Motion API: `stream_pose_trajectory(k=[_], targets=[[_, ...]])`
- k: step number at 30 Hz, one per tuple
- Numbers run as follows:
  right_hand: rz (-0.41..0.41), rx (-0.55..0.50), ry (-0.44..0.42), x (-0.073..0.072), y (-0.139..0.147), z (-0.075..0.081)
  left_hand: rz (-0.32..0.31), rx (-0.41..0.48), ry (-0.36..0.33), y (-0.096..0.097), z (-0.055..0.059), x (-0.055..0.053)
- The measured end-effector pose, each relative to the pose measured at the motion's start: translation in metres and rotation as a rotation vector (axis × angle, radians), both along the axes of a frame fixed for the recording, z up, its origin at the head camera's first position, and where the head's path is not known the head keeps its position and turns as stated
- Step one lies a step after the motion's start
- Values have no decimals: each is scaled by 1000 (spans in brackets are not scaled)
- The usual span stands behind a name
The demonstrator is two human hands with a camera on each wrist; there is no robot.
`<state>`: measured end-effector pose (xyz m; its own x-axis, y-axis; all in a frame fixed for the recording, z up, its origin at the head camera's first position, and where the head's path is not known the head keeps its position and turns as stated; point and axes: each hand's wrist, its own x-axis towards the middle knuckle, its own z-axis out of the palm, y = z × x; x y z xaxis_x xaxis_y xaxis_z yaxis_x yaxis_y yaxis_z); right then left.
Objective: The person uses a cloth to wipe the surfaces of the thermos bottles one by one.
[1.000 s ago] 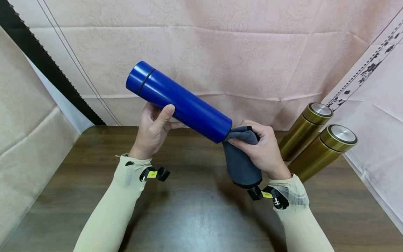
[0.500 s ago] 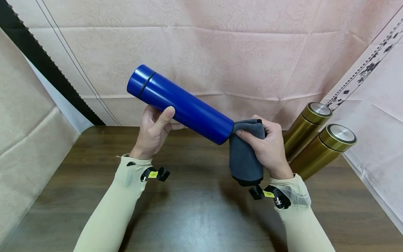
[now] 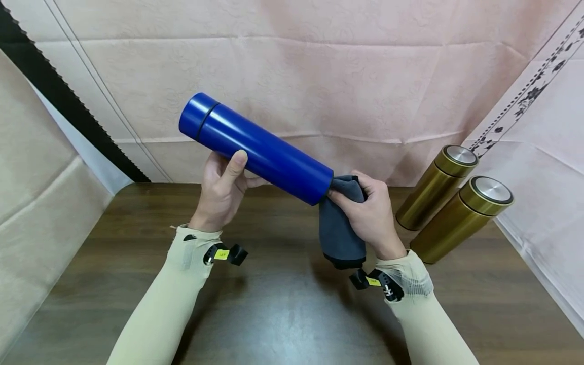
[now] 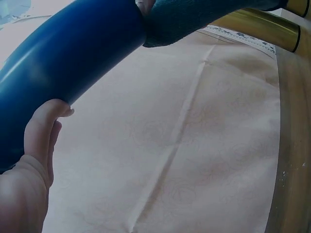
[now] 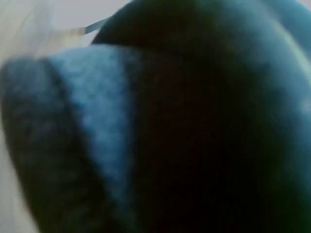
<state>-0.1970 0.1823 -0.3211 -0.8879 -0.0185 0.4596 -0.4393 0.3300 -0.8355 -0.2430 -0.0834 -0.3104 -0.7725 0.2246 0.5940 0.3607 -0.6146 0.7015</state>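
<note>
A blue thermos bottle (image 3: 262, 149) is held tilted above the table, its capped end up to the left and its base down to the right. My left hand (image 3: 222, 190) grips it from below, thumb on the near side. With my right hand (image 3: 371, 213) I pinch a dark grey cloth (image 3: 339, 235) against the bottle's base; the rest of the cloth hangs below. In the left wrist view the cloth (image 4: 187, 22) meets the end of the bottle (image 4: 73, 53). The cloth (image 5: 97, 107) fills much of the right wrist view, dark and blurred.
Two gold thermos bottles with silver-topped lids stand at the right of the wooden table (image 3: 274, 304), a rear one (image 3: 431, 195) and a front one (image 3: 456, 225), close by my right hand. A pale patterned cloth (image 3: 319, 91) hangs behind the table.
My right hand and the cloth shift a little right, then back left against the bottle's base. The bottle stays almost where it is in my left hand.
</note>
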Motion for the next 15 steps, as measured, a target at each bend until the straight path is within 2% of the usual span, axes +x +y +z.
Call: stream_pose_trajectory(k=[4,8,15], targets=[[18,64,53,1,-5,2,14,4,-4,-2,1,-1],[54,97,66,5,-7,4,19,3,-21,-4,2,-2],[121,84,56,11,0,13,15,-25,-53,-4,-2,-4]])
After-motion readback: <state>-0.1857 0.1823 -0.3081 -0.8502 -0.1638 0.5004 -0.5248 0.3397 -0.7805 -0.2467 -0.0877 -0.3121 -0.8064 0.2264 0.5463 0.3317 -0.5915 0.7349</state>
